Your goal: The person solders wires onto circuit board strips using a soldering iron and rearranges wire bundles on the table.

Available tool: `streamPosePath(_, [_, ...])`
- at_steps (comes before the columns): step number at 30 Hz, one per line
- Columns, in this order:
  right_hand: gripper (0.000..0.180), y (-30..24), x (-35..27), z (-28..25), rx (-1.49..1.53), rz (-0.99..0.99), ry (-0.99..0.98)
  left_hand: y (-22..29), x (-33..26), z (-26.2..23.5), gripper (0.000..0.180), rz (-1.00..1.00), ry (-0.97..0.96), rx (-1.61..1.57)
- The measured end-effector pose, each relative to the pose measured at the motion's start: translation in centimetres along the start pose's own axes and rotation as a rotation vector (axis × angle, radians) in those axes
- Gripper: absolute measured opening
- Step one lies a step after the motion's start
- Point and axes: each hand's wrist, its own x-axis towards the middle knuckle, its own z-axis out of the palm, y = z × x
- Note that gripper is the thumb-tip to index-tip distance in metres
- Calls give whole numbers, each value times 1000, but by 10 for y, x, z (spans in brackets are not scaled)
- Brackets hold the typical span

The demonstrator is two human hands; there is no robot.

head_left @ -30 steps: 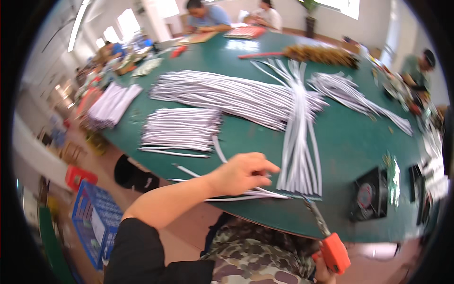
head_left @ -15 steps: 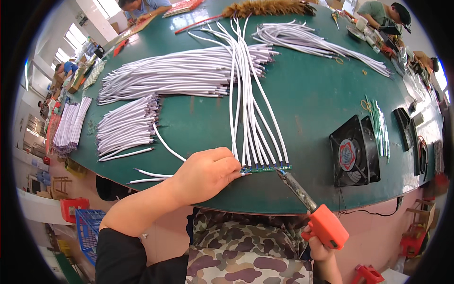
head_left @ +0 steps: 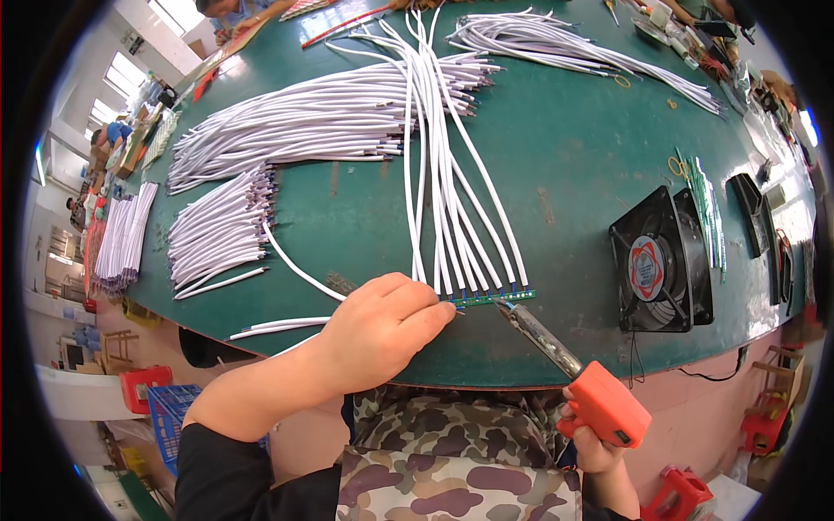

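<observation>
Compared with half a second ago, the tip of the iron (head_left: 599, 397) is a little more to the left along the strip (head_left: 479, 301), closer to the left hand (head_left: 382, 330); so both hands, I judge, now serve almost one spot.

Nearest is the camouflage cloth (head_left: 460, 491). Above it, the right hand (head_left: 593, 447) is wrapped around the red handle. The left fingertips are pressed together at the strip's left end and seem to pinch a wire end (head_left: 461, 310), but I cannot see it well.

The strip lies on the table (head_left: 565, 234), near the curved front edge; white wires (head_left: 443, 165) go from it to the far side. On the right, the fan (head_left: 647, 269) stands well apart, leaving room for the iron. On the left, short wires (head_left: 217, 234) make this room smaller. Farther, long wires (head_left: 287, 122) lie across, and a co-worker (head_left: 233, 16) sits beyond.
</observation>
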Motion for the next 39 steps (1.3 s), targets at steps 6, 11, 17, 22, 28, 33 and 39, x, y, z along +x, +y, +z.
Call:
streamPosePath(6, [17, -2, 2, 2, -161, -16, -81, -3, -1, 7, 26, 0, -7, 30])
streamPosePath(11, [19, 5, 8, 6, -391, -257, -104, -3, 1, 11, 26, 6, -8, 69])
streamPosePath(17, [18, 5, 12, 13, -391, -274, -67, 0, 2, 14, 24, -17, 13, 95])
streamPosePath(22, [22, 9, 16, 15, -392, -366, -78, 1, 1, 16, 24, -17, 13, 119])
streamPosePath(28, [17, 7, 20, 16, -430, -414, -116, 2, 1, 16, 24, -30, 4, 135])
streamPosePath(33, [16, 6, 19, 15, -432, -410, -138, 3, 2, 17, 23, -41, 15, 126])
streamPosePath(39, [18, 5, 21, 17, -488, -443, -137, 2, 2, 18, 23, -50, 11, 116])
